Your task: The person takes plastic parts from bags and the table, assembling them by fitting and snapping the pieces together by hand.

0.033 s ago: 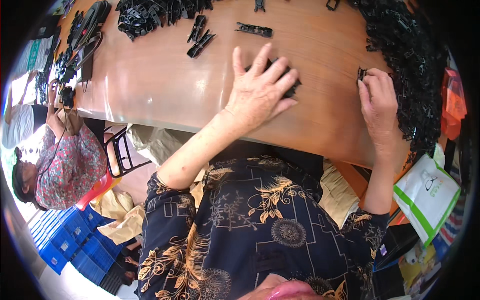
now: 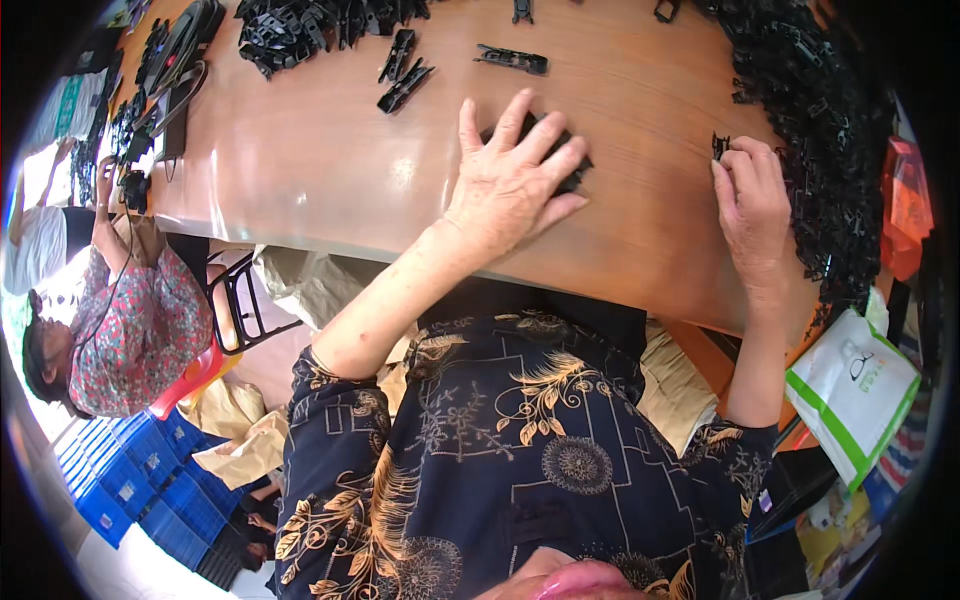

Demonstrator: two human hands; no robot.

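Note:
My left hand [image 2: 508,180] lies palm down on the table with its fingers spread. Beneath it is a dark object [image 2: 577,176], mostly covered, so its kind does not show. To the right, my right hand [image 2: 750,195] has thumb and fingers closed on a small black plastic clip [image 2: 720,147], which sticks out past the fingertips. Beyond my left hand a single black clip [image 2: 512,59] lies flat. Two more clips [image 2: 405,85] rest close together to its left.
A long heap of black clips [image 2: 815,130] covers the table's right side; another pile [image 2: 290,35] sits at the far left. A co-worker in a floral top [image 2: 150,335] sits left. Blue crates [image 2: 150,480] are stacked on the floor. A white-and-green bag [image 2: 855,385] stands right.
My left hand has slid very slightly to the left over the dark object. My right hand, still pinching the clip, has shifted a little left too.

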